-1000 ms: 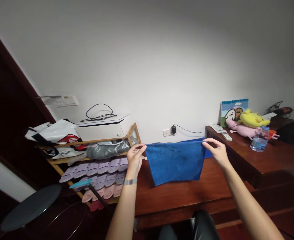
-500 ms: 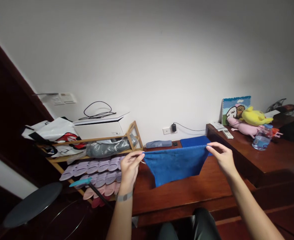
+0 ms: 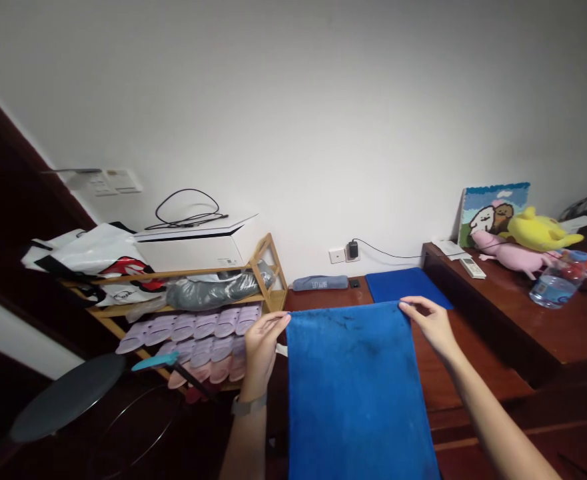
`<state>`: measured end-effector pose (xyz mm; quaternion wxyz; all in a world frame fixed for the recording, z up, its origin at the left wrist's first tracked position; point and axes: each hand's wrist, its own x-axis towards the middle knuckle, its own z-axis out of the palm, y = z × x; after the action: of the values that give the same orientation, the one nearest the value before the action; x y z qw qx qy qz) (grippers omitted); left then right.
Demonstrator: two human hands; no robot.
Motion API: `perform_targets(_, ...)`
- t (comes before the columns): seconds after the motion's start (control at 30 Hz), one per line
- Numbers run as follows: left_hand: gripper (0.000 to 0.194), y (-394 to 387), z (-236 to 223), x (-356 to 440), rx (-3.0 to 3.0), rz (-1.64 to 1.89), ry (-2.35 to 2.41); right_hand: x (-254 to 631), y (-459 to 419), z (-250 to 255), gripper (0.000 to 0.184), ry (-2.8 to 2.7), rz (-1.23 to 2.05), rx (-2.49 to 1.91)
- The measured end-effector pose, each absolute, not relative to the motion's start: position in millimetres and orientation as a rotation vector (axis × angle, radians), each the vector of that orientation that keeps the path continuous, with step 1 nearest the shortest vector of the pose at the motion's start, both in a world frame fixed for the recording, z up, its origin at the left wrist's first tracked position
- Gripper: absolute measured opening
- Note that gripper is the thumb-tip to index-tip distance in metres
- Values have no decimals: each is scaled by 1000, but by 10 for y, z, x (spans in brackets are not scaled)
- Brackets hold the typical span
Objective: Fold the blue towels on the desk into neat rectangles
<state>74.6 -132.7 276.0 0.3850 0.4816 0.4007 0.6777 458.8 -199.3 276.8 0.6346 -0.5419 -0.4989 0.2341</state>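
A pale, unevenly lit wall (image 3: 293, 133) rises behind a wooden shoe rack (image 3: 273, 293) and reddish-brown desk (image 3: 513, 320).

Left wrist: one flat grey band (image 3: 250, 405), slim, wraps snug just below the left hand (image 3: 262, 340). Darker at the outer edge, paler grey across the strap. Watch or bracelet, can't tell; face and clasp not readable. Left forearm (image 3: 247, 443) bare below it. Right hand (image 3: 430, 327), right wrist (image 3: 448, 353) and right forearm (image 3: 493, 413) all bare.

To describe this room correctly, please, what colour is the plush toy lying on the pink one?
Yellow plush toy, clearest in the head view.
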Motion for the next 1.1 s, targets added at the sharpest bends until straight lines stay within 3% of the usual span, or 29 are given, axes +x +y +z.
perform_targets(0.17, 39, -453, 2006, 830, 1360, 1601, 1285, 4461, -902, 2012, 58, -1171, 604, -1413)
perform_targets(0.3, 27, -136, 1572, 1063, 1455, 1531, 1445, 4204, -442, 1539, 53, -1144, 555, -1534)
perform_targets(0.4, 20, -339, 1195, 1261, 1604, 1422, 1482, 3987, -619, 1107, 46, -1196, 529, -1578)
perform_targets(0.6, 47, -1275, 337, 1317, 2484, 730, 1501, 3660, -1555, 159, 64, -1728, 331, -1842)
perform_targets(0.77, 57, -1583, 181, 1157, 2648, 450, 1577, 3606, -1808, -6, 67, -1882, 290, -1969)
perform_targets(1.1, 61, -1818, 126, 1215, 2706, 405, 1548, 3655, -1970, -4, 68, -1924, 275, -1944)
